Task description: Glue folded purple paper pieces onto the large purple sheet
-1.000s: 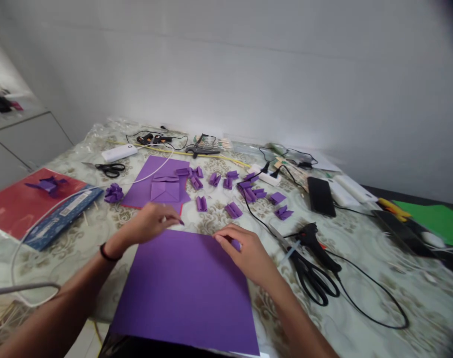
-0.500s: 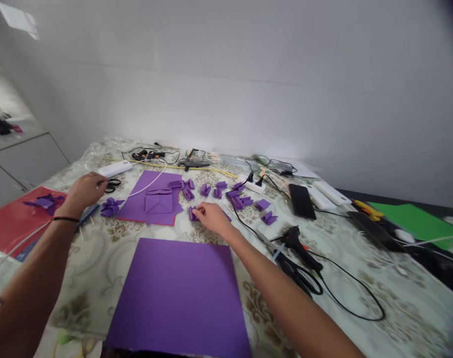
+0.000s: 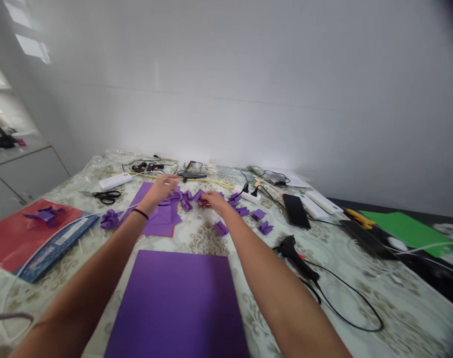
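Observation:
My right hand [image 3: 214, 202] pinches a small folded purple paper piece [image 3: 198, 195] over the middle of the table. To its left, my left hand [image 3: 162, 191] reaches above a folded purple paper envelope shape [image 3: 161, 216], fingers stretched out and apart, with nothing visible in them. That envelope lies on stacked purple sheets [image 3: 146, 191]. Several folded purple pieces [image 3: 186, 200] lie between my hands, and another folded piece [image 3: 221, 228] rests below my right hand. Black-handled scissors [image 3: 107, 197] lie at the left. A large purple square board [image 3: 177, 303] is nearest me.
A black glue gun [image 3: 297, 258] with its cable lies at the right. Behind it are a black phone [image 3: 296, 211] and a white power strip [image 3: 247, 195]. On the left are a red sheet [image 3: 10, 238], a blue packet [image 3: 56, 251] and a purple paper flower [image 3: 110, 219].
My left hand has left the scissors and moved right, over the purple sheets. My right hand has shifted slightly up with a folded piece. The view has tilted slightly.

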`<state>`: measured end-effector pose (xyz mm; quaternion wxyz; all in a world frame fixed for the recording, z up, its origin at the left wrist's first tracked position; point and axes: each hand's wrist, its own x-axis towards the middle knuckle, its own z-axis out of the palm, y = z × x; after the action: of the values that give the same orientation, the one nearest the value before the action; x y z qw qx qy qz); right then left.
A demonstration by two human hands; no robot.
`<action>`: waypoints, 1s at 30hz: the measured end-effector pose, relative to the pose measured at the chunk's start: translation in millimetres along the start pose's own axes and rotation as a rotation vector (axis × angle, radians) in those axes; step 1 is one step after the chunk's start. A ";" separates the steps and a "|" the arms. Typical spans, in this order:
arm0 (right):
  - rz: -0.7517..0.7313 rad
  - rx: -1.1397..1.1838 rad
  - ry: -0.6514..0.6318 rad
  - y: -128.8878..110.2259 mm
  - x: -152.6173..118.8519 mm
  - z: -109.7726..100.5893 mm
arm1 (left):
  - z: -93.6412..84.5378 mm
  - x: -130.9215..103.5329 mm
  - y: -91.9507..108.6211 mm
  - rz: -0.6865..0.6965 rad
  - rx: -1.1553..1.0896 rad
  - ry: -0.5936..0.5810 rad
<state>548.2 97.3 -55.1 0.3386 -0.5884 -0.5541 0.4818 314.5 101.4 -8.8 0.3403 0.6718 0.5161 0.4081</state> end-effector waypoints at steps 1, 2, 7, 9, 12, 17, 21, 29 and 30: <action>-0.003 0.041 0.027 -2.6 2.5 1.9 | 20.7 -0.5 4.4 0.041 0.021 -0.022; -0.010 0.079 0.054 -5.0 4.2 4.7 | 38.1 -1.3 8.3 0.085 0.051 -0.040; -0.060 0.208 0.166 -9.9 -0.5 21.7 | 72.0 -11.2 16.6 0.302 0.246 -0.025; -0.085 0.237 0.191 -8.9 -9.3 26.2 | 69.0 -18.3 16.1 0.375 0.319 -0.039; -0.138 0.267 0.206 -7.6 -28.6 29.2 | 60.7 -31.3 16.6 0.462 0.401 -0.088; -0.272 0.309 0.191 -7.9 -76.6 28.8 | 45.8 -60.1 27.0 0.548 0.411 -0.140; -0.348 0.319 0.112 -3.6 -128.3 29.6 | 38.1 -95.0 27.6 0.518 0.316 -0.127; -0.440 -0.189 -0.047 9.8 -209.1 -5.8 | 38.9 -151.9 -6.8 0.231 0.037 -0.360; -0.425 -0.249 0.013 17.0 -214.9 -20.8 | 38.4 -154.1 -9.6 0.235 0.059 -0.393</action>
<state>590.1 -112.8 -23.3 0.3608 -0.4989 -0.7184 0.3237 324.4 -47.4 -64.2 0.3645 0.8035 0.3698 0.2912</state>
